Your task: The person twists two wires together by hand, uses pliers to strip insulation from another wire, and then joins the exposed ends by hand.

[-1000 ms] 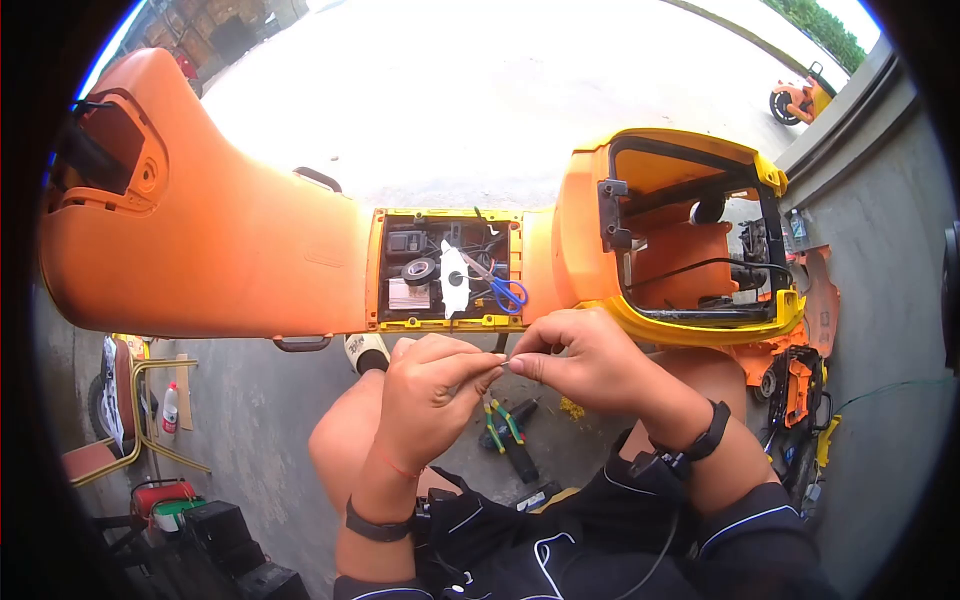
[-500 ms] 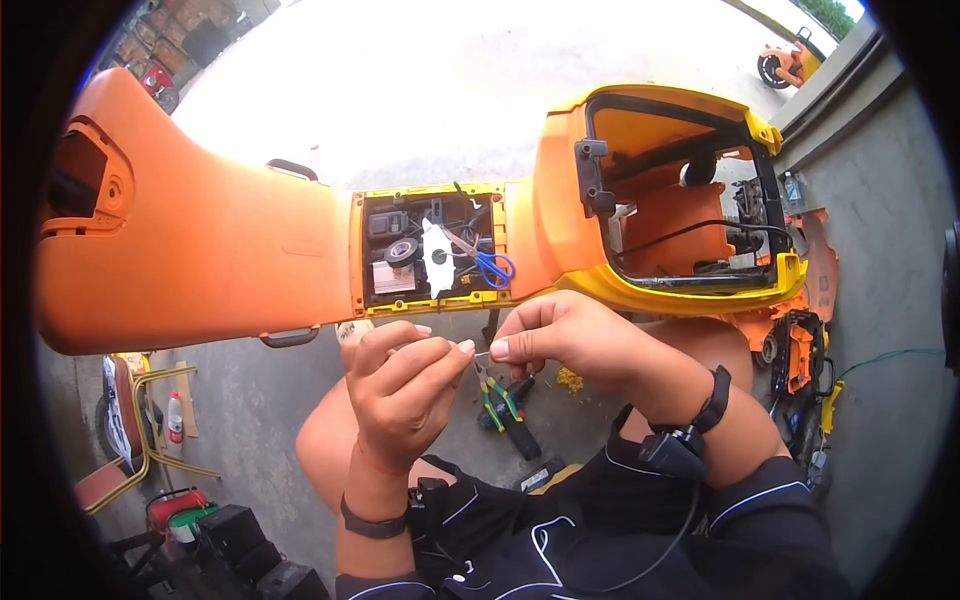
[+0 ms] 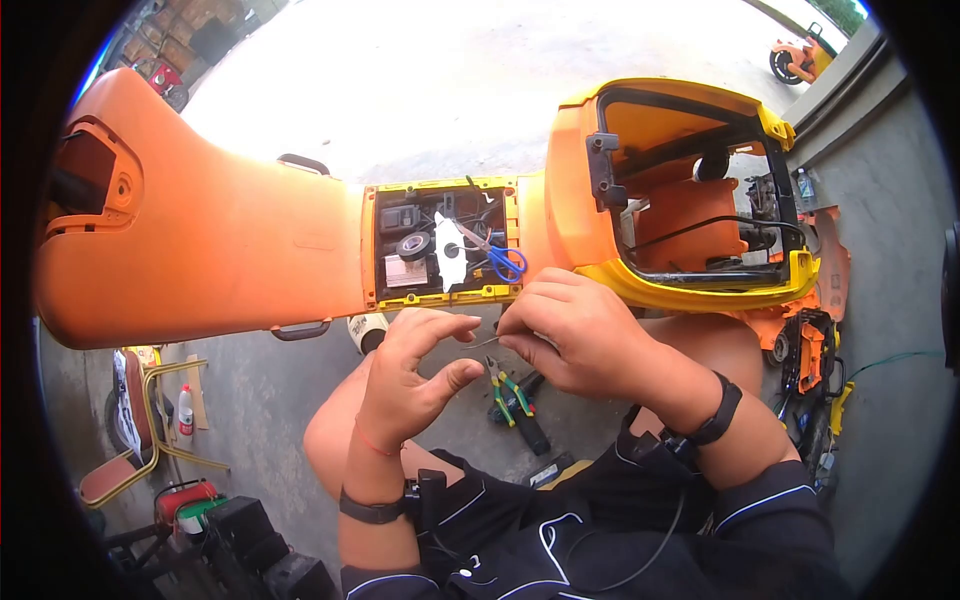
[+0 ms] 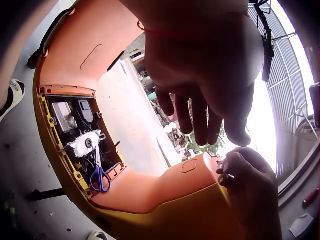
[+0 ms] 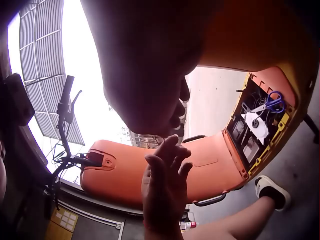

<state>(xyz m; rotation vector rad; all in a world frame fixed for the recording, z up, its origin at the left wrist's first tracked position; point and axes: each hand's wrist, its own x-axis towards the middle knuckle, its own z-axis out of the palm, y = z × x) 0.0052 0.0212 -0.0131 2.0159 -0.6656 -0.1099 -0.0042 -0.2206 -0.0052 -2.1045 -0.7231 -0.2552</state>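
Grey concrete floor (image 3: 260, 400) all round. Directly beneath the right hand's (image 3: 580, 340) pinch on a thin wire (image 3: 482, 343), green-and-yellow pliers (image 3: 503, 393) against a black-handled tool (image 3: 528, 435). Beyond the pinch, an orange scooter body (image 3: 220, 250). Far left, a yellow-framed chair (image 3: 108, 482) and small bottle (image 3: 185, 410). Far right, orange parts (image 3: 808, 355) and a green cable (image 3: 900, 358).

No text, brand, number or sign can be read, the print on the pale label (image 3: 405, 270) in the open compartment (image 3: 440, 296), at 11 o'clock from the right hand (image 3: 570, 335), being too small.
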